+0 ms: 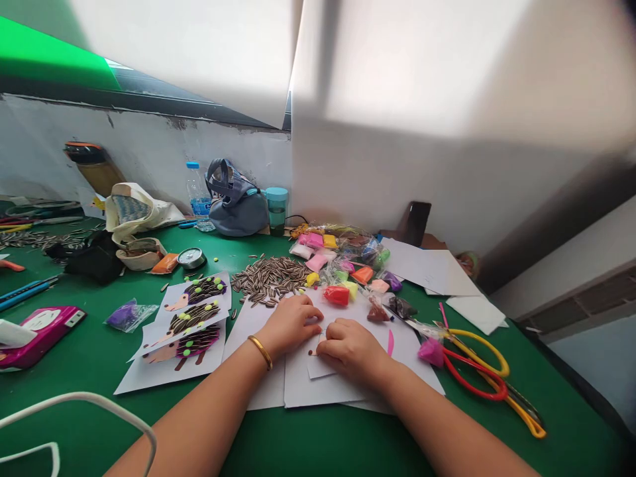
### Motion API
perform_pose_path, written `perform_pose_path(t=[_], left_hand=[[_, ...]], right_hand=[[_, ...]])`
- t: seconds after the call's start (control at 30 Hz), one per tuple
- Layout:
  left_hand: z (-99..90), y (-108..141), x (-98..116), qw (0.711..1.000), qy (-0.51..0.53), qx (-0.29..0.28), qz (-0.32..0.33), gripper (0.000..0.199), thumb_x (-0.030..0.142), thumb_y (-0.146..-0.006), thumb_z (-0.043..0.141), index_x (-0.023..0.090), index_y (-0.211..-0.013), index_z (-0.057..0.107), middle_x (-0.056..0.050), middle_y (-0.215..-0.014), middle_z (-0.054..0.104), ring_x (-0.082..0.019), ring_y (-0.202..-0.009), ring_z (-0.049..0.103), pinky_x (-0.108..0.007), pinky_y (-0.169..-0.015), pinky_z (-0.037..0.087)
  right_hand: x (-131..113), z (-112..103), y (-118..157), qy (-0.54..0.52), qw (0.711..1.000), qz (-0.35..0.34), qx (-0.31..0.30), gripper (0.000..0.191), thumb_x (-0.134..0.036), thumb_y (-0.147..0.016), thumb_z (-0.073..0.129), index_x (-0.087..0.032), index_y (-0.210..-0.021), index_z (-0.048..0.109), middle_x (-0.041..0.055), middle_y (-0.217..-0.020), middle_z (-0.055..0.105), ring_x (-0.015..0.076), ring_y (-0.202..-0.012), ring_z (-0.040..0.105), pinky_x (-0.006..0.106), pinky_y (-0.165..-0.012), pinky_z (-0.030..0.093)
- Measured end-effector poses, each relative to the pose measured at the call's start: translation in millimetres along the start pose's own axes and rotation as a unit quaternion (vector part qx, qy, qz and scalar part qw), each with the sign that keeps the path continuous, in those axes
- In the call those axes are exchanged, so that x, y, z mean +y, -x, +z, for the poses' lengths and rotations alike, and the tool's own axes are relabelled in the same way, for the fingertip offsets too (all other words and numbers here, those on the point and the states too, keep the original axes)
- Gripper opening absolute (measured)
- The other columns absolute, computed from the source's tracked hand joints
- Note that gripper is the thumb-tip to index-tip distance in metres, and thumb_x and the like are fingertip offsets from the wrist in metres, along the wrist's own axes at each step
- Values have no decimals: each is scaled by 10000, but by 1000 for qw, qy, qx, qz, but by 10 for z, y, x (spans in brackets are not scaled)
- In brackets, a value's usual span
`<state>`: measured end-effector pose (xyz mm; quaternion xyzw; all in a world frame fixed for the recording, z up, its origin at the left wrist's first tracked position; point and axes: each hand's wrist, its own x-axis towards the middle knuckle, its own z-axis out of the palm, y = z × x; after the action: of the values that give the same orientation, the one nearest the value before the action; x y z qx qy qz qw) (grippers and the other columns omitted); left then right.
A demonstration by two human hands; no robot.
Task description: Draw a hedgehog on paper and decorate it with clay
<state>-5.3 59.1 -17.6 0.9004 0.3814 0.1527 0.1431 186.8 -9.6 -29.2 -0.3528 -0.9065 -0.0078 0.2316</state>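
Clock centred on hands: small white card (pixel 320 368) w/ dark dot lies at centre, on white sheets (pixel 303 392), partly under R hand (pixel 355 348). R fingers bent & bunched on card; can't tell if pinching anything. L hand (pixel 293 324) just beside, fingers curled, tips nr R hand; grip unclear. Pink strip (pixel 390 343) at 3 o'c, seed pile (pixel 271 278) at 11, hedgehog pics (pixel 199 315) at 9, clay packs (pixel 336 295) approx 12–1, red-handled scissors (pixel 474 381) approx 3–4.

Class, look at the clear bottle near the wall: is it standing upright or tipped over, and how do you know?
Upright: the clear bottle has its blue cap at the top.
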Motion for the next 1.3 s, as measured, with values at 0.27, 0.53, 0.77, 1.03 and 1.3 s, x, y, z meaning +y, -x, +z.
perform_pose_path(t=[0.27, 0.53, 0.77, 1.03, 1.3], left_hand=[[4, 0, 3, 1000, -2, 1, 2, 196, 320, -805, 716, 274, -993, 742, -35, -974, 651, -211, -958, 590, -326, -834, 400], [13, -6, -10, 1000, 5, 0, -5, 202, 342, -804, 719, 279, -995, 742, -34, -969, 649, -212, -954, 593, -325, -843, 403], [8, -5, -7, 1000, 12, -3, -10, 213, 344, -791, 736, 281, -994, 738, -37, -979, 646, -217, -962, 590, -327, -842, 409], [0, -2, 6, 1000, 15, -3, -13, 209, 342, -796, 730, 279, -995, 740, -37, -973, 644, -217, -968, 587, -328, -850, 406], [1, -3, 2, 1000, 10, -2, -10, 211, 345, -790, 737, 278, -990, 741, -35, -977, 649, -217, -966, 590, -329, -847, 409]], right_hand=[[7, 25, -19, 34, 999, 9, 6, 173, -338, -929, 609, -232, -826, 700, 5, -726, 593, 153, -708, 481, 282, -658, 305], [2, -88, 35, -10, 999, 47, -4, 97, -237, -914, 597, -218, -880, 686, 22, -798, 603, 153, -748, 499, 278, -671, 319], [-175, -179, 272, -34, 996, 75, -27, 168, -155, -892, 573, -234, -980, 692, 28, -805, 584, 156, -744, 491, 288, -665, 321], [-220, -114, 315, -3, 996, 77, -34, 177, -159, -893, 581, -230, -1030, 668, 27, -809, 573, 159, -751, 483, 293, -672, 313], [-219, -91, 298, 8, 996, 73, -40, 263, -162, -912, 558, -253, -1146, 635, 29, -823, 580, 167, -759, 489, 294, -657, 302]])
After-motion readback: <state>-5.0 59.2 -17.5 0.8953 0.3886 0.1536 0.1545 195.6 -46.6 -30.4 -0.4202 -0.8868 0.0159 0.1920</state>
